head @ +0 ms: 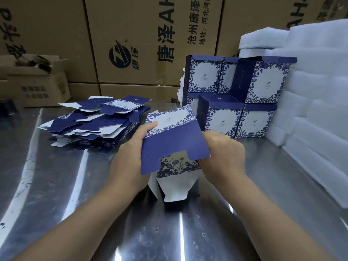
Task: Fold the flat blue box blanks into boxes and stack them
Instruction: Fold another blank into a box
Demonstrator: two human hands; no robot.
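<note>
A partly folded blue box blank (173, 146) with a white floral panel is held above the steel table, its white flaps hanging down towards me. My left hand (130, 157) grips its left edge, thumb on the floral panel. My right hand (222, 155) grips its right edge. To the left lies a messy pile of flat blue blanks (94, 123). Behind the held blank, several folded blue-and-white boxes (239, 95) stand stacked in two layers.
White foam sheets (310, 91) are piled along the right side. Large brown cartons (131, 44) form a wall at the back. A small open carton (35, 80) sits at the far left. The shiny steel table (56, 185) reaches to the front edge.
</note>
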